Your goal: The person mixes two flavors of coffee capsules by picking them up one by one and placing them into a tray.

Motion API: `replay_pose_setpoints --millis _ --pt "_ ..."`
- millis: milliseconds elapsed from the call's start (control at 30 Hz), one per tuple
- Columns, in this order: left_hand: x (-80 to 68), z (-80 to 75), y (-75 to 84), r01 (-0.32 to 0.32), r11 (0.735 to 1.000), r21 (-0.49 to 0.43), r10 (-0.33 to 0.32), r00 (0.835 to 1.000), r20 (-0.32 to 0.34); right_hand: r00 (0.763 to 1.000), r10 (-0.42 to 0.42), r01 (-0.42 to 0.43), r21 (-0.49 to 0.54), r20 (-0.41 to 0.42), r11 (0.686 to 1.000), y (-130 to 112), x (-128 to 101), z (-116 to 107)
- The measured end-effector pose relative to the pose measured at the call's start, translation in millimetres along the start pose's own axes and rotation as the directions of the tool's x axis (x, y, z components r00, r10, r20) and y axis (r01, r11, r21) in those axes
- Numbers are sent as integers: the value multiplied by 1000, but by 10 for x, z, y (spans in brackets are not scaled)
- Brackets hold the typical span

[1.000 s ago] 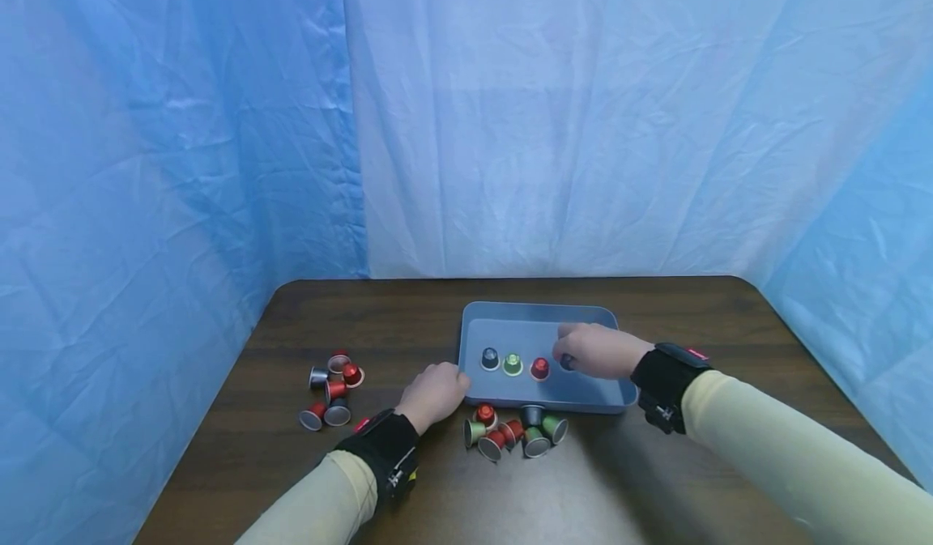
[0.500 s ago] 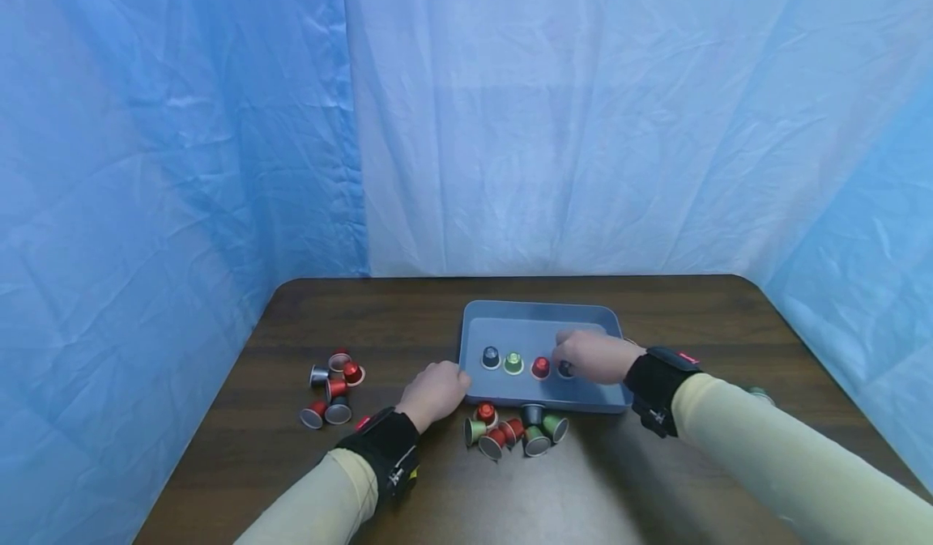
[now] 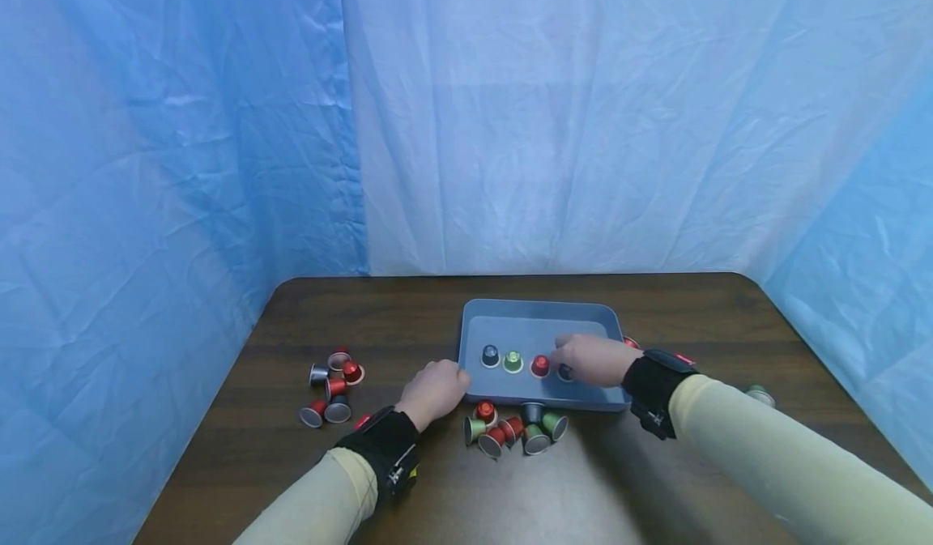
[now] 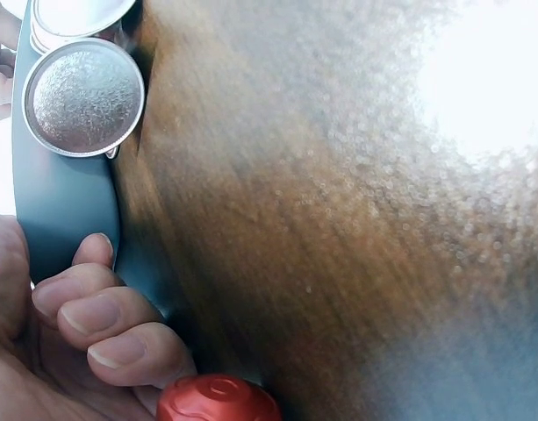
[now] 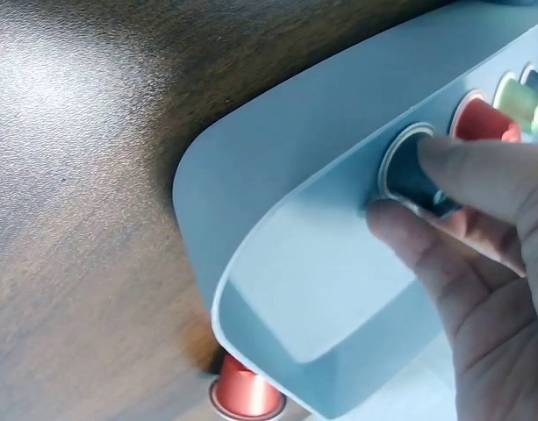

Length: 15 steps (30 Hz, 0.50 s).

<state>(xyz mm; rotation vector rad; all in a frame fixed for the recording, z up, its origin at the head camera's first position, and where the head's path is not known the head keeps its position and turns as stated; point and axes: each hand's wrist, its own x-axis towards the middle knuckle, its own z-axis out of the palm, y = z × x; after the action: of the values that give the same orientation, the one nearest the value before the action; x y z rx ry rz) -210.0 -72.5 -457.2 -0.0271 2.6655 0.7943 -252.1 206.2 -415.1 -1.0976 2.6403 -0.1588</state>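
I see loose capsules (image 3: 331, 383) clustered left on the dark wooden table (image 3: 408, 310), another heap (image 3: 513, 430) near the front, blue sheeting (image 3: 182, 124) behind.

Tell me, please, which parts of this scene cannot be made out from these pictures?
- Dark blue coffee capsule on the grey-blue plastic tray: the right hand hides most of it in the head view.
- Left hand: its grip on the tray's edge is hidden under the knuckles in the head view.
- Green capsule beside the right sleeve: mostly hidden by the arm.
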Motion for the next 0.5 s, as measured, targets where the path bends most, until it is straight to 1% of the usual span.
replay_pose_setpoints --millis 67,133,233,300,500 --pt "3 4 -1 3 1000 0 -3 1000 1 1000 24 -25 10 11 1000 0 -18 -18" --pt "5 7 -3 4 1000 0 -4 1000 2 997 67 -67 19 24 998 -6 -43 -49" --pt "5 7 -5 1 1000 -3 -1 1000 2 993 117 -117 4 28 993 -15 -83 -114" --pt "1 2 -6 -1 1000 -6 1 1000 4 991 132 -132 -15 9 991 -19 -115 -162" --pt "4 0 -17 -8 1000 3 8 1000 0 989 142 -145 -70 -42 987 -22 -227 -313"
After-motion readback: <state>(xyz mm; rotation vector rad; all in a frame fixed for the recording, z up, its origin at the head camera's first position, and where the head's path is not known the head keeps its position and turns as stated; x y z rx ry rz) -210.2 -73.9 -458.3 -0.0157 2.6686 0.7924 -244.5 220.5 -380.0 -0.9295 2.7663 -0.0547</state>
